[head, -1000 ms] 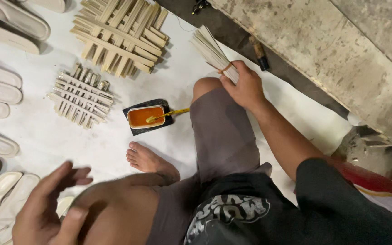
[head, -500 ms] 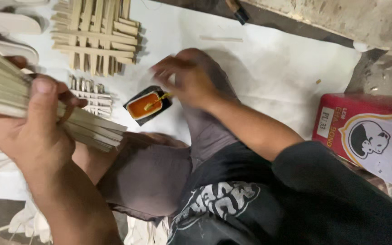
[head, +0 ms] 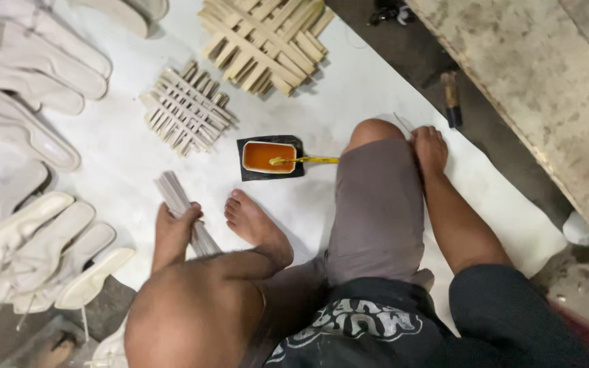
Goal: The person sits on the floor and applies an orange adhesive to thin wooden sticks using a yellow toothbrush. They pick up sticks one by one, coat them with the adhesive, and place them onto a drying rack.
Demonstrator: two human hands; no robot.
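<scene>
A bundle of pale strips [head: 175, 197] is sitting in the left hand [head: 175, 228], which is gripping it tight — its long axis is pointing up and away from the body. It is resting on a white sheet [head: 349, 95] spread over dark floor. Beyond the hand, a small orange glue tray [head: 268, 157] and two crosshatched strip stacks [head: 189, 105] are lying. The right hand [head: 431, 144] is resting beside the knee — its grip I cannot tell
</scene>
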